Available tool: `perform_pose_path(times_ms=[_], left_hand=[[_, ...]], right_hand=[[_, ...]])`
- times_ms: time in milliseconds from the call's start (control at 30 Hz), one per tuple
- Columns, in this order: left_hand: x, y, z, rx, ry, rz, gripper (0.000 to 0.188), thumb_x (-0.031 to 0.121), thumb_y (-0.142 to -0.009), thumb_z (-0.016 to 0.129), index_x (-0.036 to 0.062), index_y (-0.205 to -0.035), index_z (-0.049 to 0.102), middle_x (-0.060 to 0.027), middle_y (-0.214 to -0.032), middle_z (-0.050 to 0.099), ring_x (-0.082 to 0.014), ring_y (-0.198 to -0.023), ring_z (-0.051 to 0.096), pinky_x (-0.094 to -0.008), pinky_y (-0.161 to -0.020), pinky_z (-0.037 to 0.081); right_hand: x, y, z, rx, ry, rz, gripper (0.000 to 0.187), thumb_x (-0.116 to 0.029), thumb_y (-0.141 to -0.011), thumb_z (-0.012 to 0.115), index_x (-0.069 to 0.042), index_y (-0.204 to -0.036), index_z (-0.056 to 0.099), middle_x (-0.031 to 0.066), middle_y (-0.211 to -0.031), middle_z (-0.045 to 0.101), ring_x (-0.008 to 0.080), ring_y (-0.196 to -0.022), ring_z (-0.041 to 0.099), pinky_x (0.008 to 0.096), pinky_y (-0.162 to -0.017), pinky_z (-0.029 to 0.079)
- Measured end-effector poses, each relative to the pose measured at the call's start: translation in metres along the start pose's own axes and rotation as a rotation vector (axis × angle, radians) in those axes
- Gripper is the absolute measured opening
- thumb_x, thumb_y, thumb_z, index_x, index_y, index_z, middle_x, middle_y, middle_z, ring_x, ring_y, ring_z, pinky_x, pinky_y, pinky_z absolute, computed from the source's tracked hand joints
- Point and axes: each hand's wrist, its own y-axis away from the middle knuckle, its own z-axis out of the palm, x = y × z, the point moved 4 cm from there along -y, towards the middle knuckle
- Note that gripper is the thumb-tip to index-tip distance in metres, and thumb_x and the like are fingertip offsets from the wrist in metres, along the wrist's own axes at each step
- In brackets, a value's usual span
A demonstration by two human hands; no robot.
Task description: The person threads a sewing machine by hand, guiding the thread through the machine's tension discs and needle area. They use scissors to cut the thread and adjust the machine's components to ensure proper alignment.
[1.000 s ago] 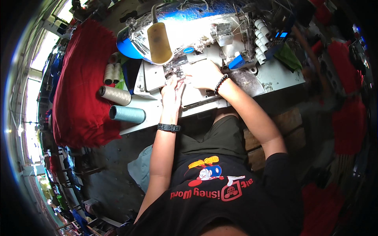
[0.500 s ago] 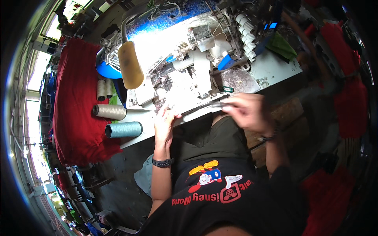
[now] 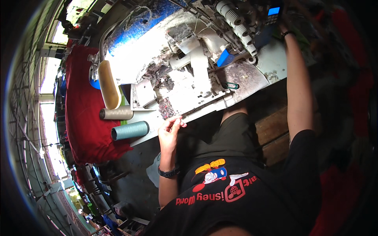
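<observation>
At the front edge of the white machine table (image 3: 143, 139), my left hand (image 3: 170, 129) is closed in a pinch. Whatever its fingertips may hold is too small to make out. The lint-covered sewing machine (image 3: 201, 67) lies just beyond it, brightly lit. My right arm stretches away to the far right, where my right hand (image 3: 282, 28) is in shadow close to a control box with a lit blue screen (image 3: 274, 11) and green cloth (image 3: 302, 41). Its fingers are hidden in the dark.
A teal thread cone (image 3: 130, 130) and a beige thread cone (image 3: 117, 113) lie left of my left hand. The yellow lamp (image 3: 109, 84) hangs above them. Red fabric (image 3: 84, 129) drapes farther left. White ribbed rollers (image 3: 236, 23) and a blue part (image 3: 225, 58) are on the machine's right.
My right hand has left the table's front edge and swung to the far right. The dark thin strip between both hands is no longer seen. My left hand stays at the edge, pinched.
</observation>
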Motion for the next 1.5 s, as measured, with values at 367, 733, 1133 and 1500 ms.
perform_pose_path(times_ms=[367, 733, 1133, 1500], left_hand=[[0.008, 0.001, 0.009, 0.044, -0.035, -0.037, 0.015, 0.01, -0.093, 0.06, -0.0018, -0.102, 0.063, -0.0057, -0.082, 0.063, -0.013, -0.076, 0.061, -0.0268, -0.077, 0.05], [0.017, -0.002, 0.015, 0.029, -0.026, -0.003, 0.012, 0.005, -0.093, 0.058, -0.0021, -0.101, 0.063, -0.0065, -0.084, 0.063, -0.0133, -0.076, 0.061, -0.0282, -0.076, 0.053], [0.023, 0.006, 0.013, 0.0, -0.062, 0.049, 0.009, 0.001, -0.092, 0.057, -0.0029, -0.097, 0.064, -0.0065, -0.091, 0.063, -0.012, -0.077, 0.061, -0.0259, -0.074, 0.051], [0.058, 0.04, 0.039, -0.337, -0.42, 0.249, 0.01, -0.006, -0.083, 0.059, -0.0005, -0.089, 0.065, -0.0092, -0.082, 0.064, -0.0173, -0.073, 0.063, -0.0265, -0.067, 0.05]], right_hand=[[0.036, -0.033, 0.014, -0.094, 0.101, 0.025, 0.034, -0.032, -0.092, 0.059, -0.011, -0.118, 0.064, -0.005, -0.087, 0.058, 0.0036, -0.072, 0.041, 0.0183, -0.059, 0.03], [0.056, -0.021, 0.015, -0.123, 0.11, 0.04, 0.034, -0.033, -0.092, 0.058, -0.01, -0.117, 0.065, -0.0054, -0.085, 0.057, 0.0034, -0.071, 0.039, 0.0183, -0.058, 0.029], [0.07, -0.016, 0.013, -0.093, 0.088, 0.026, 0.035, -0.035, -0.093, 0.058, -0.01, -0.116, 0.065, -0.0058, -0.084, 0.055, 0.0032, -0.07, 0.038, 0.0183, -0.058, 0.028], [0.032, 0.065, -0.036, 0.171, -0.289, -0.255, 0.035, -0.036, -0.093, 0.057, -0.009, -0.115, 0.066, -0.0062, -0.082, 0.054, 0.003, -0.069, 0.036, 0.0182, -0.058, 0.027]])
